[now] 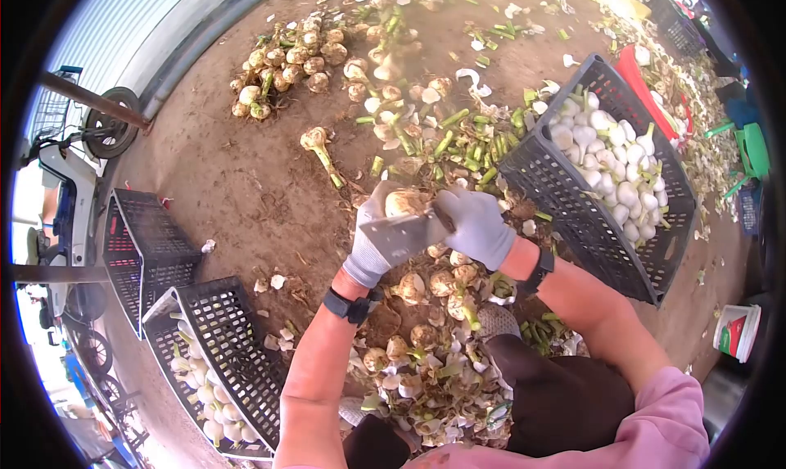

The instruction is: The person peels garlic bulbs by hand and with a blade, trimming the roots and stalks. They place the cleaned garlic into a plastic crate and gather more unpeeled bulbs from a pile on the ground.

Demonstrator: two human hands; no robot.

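My left hand [378, 238], in a pale glove, is wrapped round a garlic bulb [405, 201] in the middle of the view. A wide metal blade [399, 236] lies across in front of the bulb. Its handle is in my gloved right hand [475, 222], whose fingers are closed. Just below my hands are several untrimmed bulbs [442, 282] with roots and skins. A single bulb with a cut stem [319, 142] lies on the ground above my left hand. Cut green stems [483, 150] are scattered beyond my right hand.
A black crate [565, 191] of white garlic stands at the right, another crate [237, 330] at the lower left, with a third crate [155, 232] behind it. A garlic heap [295, 60] lies at the upper left. A white bucket [735, 331] is far right.
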